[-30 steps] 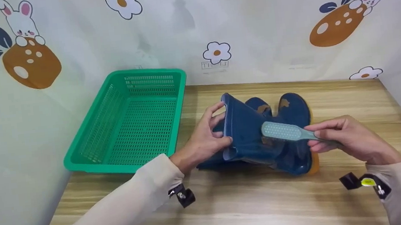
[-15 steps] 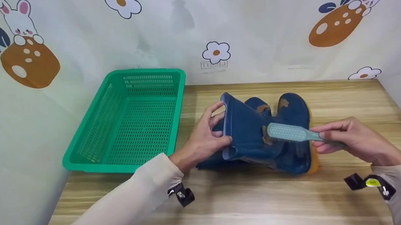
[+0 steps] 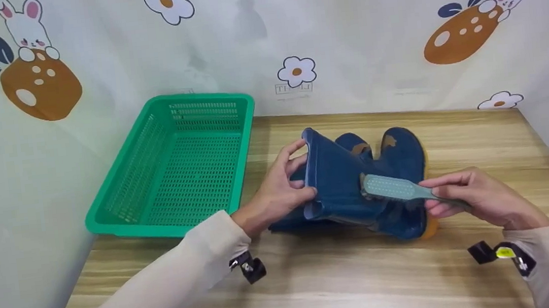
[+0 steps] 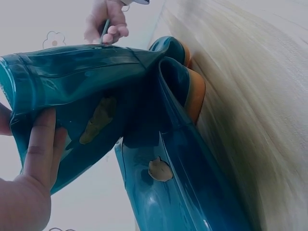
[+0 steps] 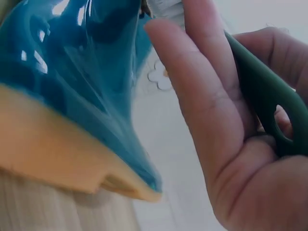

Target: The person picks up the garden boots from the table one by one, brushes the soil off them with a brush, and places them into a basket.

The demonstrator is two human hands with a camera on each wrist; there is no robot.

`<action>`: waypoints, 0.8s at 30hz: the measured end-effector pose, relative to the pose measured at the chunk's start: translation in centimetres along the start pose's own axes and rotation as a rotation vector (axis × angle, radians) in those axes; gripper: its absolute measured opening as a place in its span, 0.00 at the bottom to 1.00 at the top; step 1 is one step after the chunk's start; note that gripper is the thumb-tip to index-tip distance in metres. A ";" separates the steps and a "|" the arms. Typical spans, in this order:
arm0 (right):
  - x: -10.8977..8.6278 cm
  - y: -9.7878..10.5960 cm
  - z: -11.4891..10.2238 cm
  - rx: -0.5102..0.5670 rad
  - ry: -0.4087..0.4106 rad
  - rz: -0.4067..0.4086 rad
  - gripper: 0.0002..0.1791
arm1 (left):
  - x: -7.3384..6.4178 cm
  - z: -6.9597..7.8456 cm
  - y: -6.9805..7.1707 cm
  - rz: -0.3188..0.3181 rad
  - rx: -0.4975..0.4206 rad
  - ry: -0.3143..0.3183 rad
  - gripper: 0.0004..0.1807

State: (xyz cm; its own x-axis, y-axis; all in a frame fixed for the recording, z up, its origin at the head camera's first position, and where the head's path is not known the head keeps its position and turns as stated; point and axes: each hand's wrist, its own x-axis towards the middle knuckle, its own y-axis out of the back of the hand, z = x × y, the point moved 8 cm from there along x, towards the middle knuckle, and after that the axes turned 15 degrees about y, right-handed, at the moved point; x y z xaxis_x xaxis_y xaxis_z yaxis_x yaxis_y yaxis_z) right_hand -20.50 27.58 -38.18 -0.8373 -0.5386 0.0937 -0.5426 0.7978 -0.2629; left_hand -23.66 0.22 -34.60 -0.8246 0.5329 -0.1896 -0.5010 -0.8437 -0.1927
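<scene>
A blue rubber boot [image 3: 334,168] with an orange sole lies tilted on its side, toe pointing away. My left hand [image 3: 281,189] grips it at the top opening, fingers on the far side and thumb on the near side. My right hand [image 3: 480,198] holds a grey-green brush [image 3: 390,187] by its handle. The brush head lies against the boot's shaft, over a brown patch; its bristles are mostly hidden. In the left wrist view, a second blue boot [image 4: 192,183] lies partly under the first. Brown patches mark both boots, one on the held boot's toe [image 3: 404,148].
Left of the boots, a green plastic basket [image 3: 246,172] with slotted walls stands on the wooden table [image 3: 319,287]. A patterned cloth [image 3: 369,37] with rabbits and flowers hangs behind and at the sides.
The brush shifted right along the boot's shaft, baring the brown patch, then came back left and slightly nearer, covering most of it. My left hand keeps its grip on the boot.
</scene>
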 end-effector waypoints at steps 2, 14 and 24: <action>-0.1 0.0 -0.4 0.006 0.021 0.001 0.20 | 0.0 0.0 0.0 0.004 -0.007 0.007 0.47; 0.6 -0.3 0.0 -0.108 -0.021 -0.003 0.17 | -0.3 0.0 0.0 0.018 -0.002 0.001 0.47; 0.0 0.6 -2.0 -0.043 0.056 0.053 0.19 | 0.0 0.2 -0.2 0.014 0.016 -0.004 0.46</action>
State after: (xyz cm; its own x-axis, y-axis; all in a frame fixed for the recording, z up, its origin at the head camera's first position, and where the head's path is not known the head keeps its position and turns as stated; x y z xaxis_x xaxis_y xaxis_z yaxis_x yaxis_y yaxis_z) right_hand -20.93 28.58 -36.42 -0.8669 -0.4800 0.1343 -0.4985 0.8364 -0.2279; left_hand -23.54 0.40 -34.39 -0.8325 0.5211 -0.1880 -0.4936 -0.8519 -0.1751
